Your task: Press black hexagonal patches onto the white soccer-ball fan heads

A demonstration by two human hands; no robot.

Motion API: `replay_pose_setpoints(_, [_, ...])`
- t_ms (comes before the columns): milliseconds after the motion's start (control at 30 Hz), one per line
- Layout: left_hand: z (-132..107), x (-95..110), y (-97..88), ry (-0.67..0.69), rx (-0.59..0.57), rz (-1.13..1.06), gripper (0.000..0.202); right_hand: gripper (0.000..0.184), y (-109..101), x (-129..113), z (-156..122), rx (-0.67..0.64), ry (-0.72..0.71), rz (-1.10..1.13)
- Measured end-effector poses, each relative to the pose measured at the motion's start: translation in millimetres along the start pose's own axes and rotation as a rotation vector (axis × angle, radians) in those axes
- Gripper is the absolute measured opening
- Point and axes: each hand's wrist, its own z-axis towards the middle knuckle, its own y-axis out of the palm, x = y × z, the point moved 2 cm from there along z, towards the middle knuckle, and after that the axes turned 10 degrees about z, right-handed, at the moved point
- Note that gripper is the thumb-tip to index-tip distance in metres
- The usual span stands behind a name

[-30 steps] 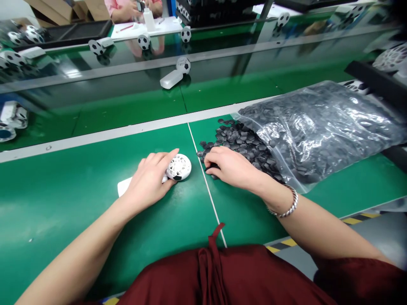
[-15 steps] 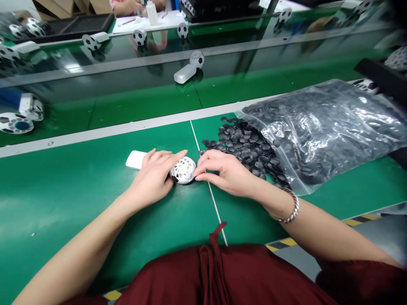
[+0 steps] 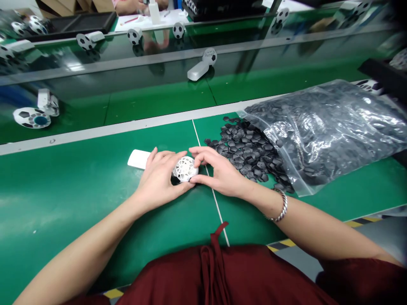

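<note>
A white football-shaped piece (image 3: 185, 169) with an openwork top lies between my hands on the green table. From its left side a white flat handle (image 3: 139, 159) reaches out past my fingers. My left hand (image 3: 157, 176) covers the join and grips the ball, its thumb along the near edge. Curled about the ball's right side, my right hand (image 3: 219, 171) has its thumb low and fingers at the upper edge. Any small part between those right fingers is hidden. Just beyond that hand is a heap of black pentagonal pieces (image 3: 251, 146).
A clear plastic bag (image 3: 330, 127) of black pieces lies open at the right. Past the pale table edge (image 3: 146, 126), football-shaped items with handles (image 3: 199, 70) ride on green belts. Across from me, a person's arm (image 3: 129, 7) shows beside a white bottle (image 3: 154, 12).
My right hand has shifted left and closed round the ball's side. My left thumb has slid right along its near edge. Items on the nearer belt moved right, those on the farther one left.
</note>
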Motion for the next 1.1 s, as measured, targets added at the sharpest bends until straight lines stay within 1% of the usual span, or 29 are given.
replay_pose_setpoints(67, [-0.1,-0.4,-0.2,0.004,0.000,-0.007,0.067,0.026,0.9,1.7,0.0,-0.021,0.014,0.031])
replay_pose_setpoints(167, [-1.0,-1.1,0.1,0.025,-0.003,-0.017,0.068,0.028,1.2,3.7,0.0,-0.040,0.020,0.025])
replay_pose_setpoints(367, [-1.9,-0.9,0.2,0.044,-0.002,-0.011,0.068,0.029,1.6,4.9,0.0,-0.036,0.033,0.039])
replay_pose_setpoints(467, [-1.7,0.0,-0.5,0.063,-0.017,-0.010,0.066,0.035,1.4,4.7,-0.1,-0.033,0.034,0.040])
replay_pose_setpoints(600, [-1.9,2.2,-1.4,0.080,-0.034,0.001,0.063,0.041,0.6,4.8,1.4,-0.073,0.017,0.035])
replay_pose_setpoints(833, [-1.1,5.3,-2.5,0.078,-0.007,-0.029,0.052,0.037,1.9,4.4,1.3,-0.032,0.065,0.026])
replay_pose_setpoints(967, [-1.4,4.9,-1.4,0.091,0.020,-0.016,0.049,0.035,6.8,3.5,-0.5,-0.008,0.053,0.026])
replay_pose_setpoints(1033, [-0.7,4.0,-0.7,0.094,0.027,-0.013,0.049,0.037,6.8,4.4,2.1,0.007,0.077,0.071])
replay_pose_setpoints(1100, [0.3,1.9,-0.8,0.115,0.023,-0.031,0.052,0.035,2.1,6.1,7.2,0.011,0.111,0.148])
